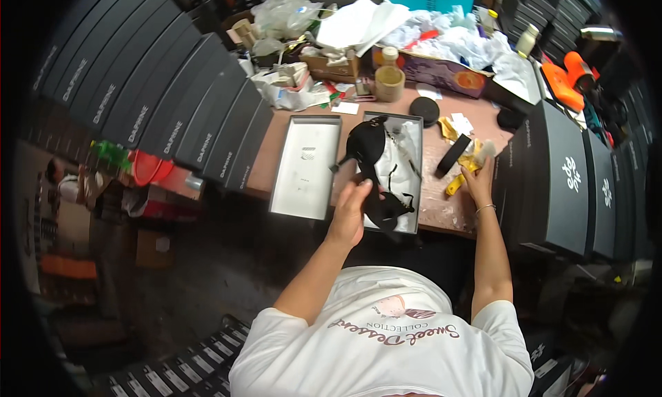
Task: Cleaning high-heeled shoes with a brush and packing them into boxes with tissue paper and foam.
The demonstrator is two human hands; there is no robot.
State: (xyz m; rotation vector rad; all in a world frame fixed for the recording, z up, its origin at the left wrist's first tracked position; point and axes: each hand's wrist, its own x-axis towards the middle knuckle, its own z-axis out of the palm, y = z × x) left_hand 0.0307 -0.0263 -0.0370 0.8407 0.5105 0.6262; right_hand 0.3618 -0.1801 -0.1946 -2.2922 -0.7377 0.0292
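the person wears a white short-sleeved t-shirt (386,349) — loose, its sleeves ending above the elbows, both forearms bare below them. on the shirt's chest sits a printed design (396,321): curved reddish-brown script lettering and, just above it in the picture, a small pink-and-brown drawing too small to make out. relative to that design, the left hand (352,207) lies up and to the left, bare, with no ring or band visible. the right hand (480,183) lies up and to the right — a thin silver-coloured bracelet (485,207) circles its wrist. no gloves on either hand.
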